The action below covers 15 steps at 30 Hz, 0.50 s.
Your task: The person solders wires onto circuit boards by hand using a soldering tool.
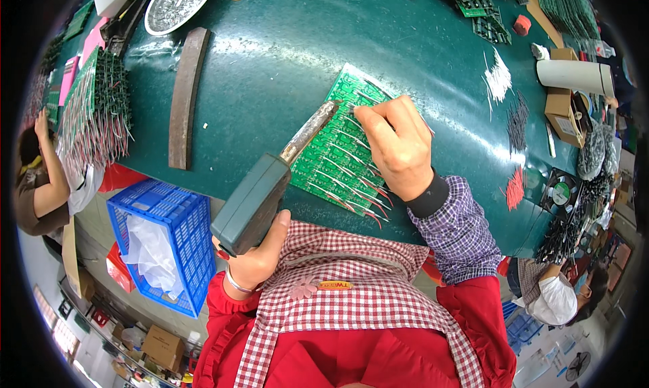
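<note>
My left hand [260, 258] is wrapped round the dark green body of a soldering gun [249, 204]. Its long metal tip reaches up and right to the upper part of a green circuit board [307, 163], which lies tilted on the bench. Rows of thin red and white wires [338, 178] lie across the board, their ends hanging past its lower right edge. Over the board's upper right, my right hand [402, 148] is closed in a pinch beside the hot tip. A thin wire end shows past its outer side; the fingers hide most of that wire.
White [498, 77], black [518, 124] and red wire bundles [515, 188] lie at the right. A curved metal bar [188, 97], a round dish [177, 8] and a stack of wired boards [98, 110] are leftward. A blue crate [169, 232] stands below the bench edge. People work on both sides.
</note>
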Motion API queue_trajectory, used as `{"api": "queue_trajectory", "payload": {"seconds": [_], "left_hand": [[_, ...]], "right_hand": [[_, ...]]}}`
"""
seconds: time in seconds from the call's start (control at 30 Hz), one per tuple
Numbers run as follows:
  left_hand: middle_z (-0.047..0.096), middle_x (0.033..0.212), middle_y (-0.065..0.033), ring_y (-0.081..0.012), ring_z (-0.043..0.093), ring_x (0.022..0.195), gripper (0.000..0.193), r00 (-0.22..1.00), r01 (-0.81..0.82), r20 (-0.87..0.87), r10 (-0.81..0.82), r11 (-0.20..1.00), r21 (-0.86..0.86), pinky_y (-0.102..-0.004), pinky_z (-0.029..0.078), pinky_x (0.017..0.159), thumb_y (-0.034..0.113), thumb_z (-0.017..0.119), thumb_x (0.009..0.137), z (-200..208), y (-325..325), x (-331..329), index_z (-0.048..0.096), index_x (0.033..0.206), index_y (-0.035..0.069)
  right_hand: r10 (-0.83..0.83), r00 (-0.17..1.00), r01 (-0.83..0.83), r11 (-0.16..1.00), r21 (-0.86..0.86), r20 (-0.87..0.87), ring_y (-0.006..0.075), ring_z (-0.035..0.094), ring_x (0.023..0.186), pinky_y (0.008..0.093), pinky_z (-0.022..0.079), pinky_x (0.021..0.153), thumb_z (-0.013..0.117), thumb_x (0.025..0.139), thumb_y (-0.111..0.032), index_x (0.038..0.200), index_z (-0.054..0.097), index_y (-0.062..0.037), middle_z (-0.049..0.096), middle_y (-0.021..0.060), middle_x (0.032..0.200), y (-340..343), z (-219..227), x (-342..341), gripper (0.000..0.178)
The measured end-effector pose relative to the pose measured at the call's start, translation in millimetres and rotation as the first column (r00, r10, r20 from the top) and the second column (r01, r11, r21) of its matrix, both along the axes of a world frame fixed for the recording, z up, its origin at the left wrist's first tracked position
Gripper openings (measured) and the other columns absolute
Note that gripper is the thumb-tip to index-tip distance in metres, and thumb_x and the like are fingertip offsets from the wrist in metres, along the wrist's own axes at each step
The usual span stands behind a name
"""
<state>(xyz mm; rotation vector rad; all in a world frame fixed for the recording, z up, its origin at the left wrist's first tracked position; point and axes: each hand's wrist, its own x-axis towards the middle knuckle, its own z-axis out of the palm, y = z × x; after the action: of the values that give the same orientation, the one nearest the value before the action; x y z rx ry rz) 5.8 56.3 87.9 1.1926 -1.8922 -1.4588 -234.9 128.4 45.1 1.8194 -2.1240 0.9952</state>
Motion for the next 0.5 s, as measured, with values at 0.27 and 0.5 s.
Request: {"api": "queue_trajectory", "payload": {"seconds": [0.27, 0.5], "left_hand": [[0.070, 0.081, -0.0111, -0.0179, 0.067, 0.064, 0.022, 0.998, 0.033, 0.060, -0.029, 0.997, -0.066, -0.0292, 0.051, 0.059, 0.004, 0.077, 0.074, 0, 2, 7, 0.069, 0.093, -0.003], [0.071, 0.082, -0.0115, -0.0180, 0.067, 0.066, 0.022, 0.998, 0.027, 0.058, -0.024, 0.999, -0.047, -0.0293, 0.052, 0.060, 0.005, 0.077, 0.074, 2, 2, 9, 0.069, 0.094, -0.003]], "right_hand": [[0.035, 0.999, -0.035, 0.995, -0.090, -0.001, 0.0224, 0.052, 0.068, 0.0337, 0.044, 0.057, 0.064, 0.064, 0.000, 0.090, 0.065, -0.0001, 0.052, 0.0068, 0.074, 4, 0, 8, 0.026], [0.056, 0.998, -0.055, 0.998, -0.041, 0.034, 0.0230, 0.052, 0.069, 0.0335, 0.044, 0.057, 0.063, 0.064, 0.002, 0.093, 0.064, 0.0003, 0.052, 0.0075, 0.077, 5, -2, 10, 0.029]]}}
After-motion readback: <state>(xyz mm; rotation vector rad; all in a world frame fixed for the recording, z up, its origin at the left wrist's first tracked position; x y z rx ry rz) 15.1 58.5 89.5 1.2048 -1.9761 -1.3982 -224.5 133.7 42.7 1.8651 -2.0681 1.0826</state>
